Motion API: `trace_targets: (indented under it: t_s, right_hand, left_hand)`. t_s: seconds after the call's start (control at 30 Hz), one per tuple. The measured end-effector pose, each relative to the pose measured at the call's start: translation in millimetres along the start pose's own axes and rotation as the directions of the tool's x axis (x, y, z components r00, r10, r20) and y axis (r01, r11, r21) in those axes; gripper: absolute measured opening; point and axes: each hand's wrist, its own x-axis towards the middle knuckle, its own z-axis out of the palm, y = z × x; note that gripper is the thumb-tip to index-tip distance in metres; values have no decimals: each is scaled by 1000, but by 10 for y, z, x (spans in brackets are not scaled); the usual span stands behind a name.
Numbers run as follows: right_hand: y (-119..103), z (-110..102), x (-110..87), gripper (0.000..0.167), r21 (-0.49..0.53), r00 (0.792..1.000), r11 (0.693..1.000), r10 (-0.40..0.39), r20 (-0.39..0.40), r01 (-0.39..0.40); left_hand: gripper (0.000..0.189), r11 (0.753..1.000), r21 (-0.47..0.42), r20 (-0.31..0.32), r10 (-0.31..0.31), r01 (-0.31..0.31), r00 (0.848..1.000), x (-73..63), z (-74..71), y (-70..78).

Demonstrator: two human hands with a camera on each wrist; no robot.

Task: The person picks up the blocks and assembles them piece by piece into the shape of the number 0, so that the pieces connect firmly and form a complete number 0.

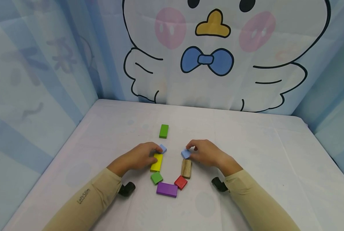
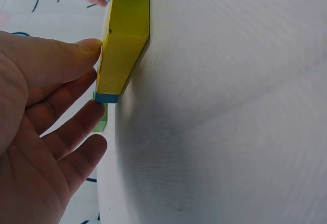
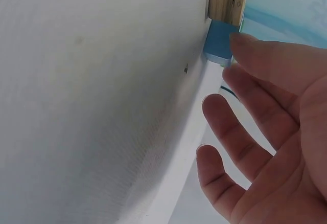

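In the head view my left hand [image 1: 140, 156] is at the upper left of a U-shaped row of blocks. Its index fingertip meets a light blue block [image 1: 163, 149], and its thumb lies against the yellow block [image 1: 156, 163] adjoining it. In the left wrist view the other fingers are loosely bent, below the yellow block's blue-tipped end. Opposite, my right hand [image 1: 208, 153] pinches another light blue block [image 1: 185, 154] between thumb and index finger, at the end of a wood-grain block [image 1: 186, 168]. The right wrist view shows this blue block [image 3: 220, 41] with the remaining fingers spread.
A green square block [image 1: 156, 178], a purple block [image 1: 167, 189] and a red block [image 1: 180, 182] form the near curve of the row. Farther back lies a green rectangular block [image 1: 164, 131]. A white cloth [image 1: 247, 141] covers the table, with patterned curtains around it.
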Motion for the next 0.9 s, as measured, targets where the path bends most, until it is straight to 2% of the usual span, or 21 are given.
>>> trace_targets:
  t_s: [0.33,0.9]
  right_hand:
    - [10,6,-26,23,-5,1000,1000,-28,-11,28]
    - [34,31,-26,29,21,999,1000,-18,-28,19]
  left_hand:
    - [33,1000,-6,-4,22,-22,1000,-19,6,-12]
    - [33,1000,-9,-1,17,-17,1000,-13,-2,-15]
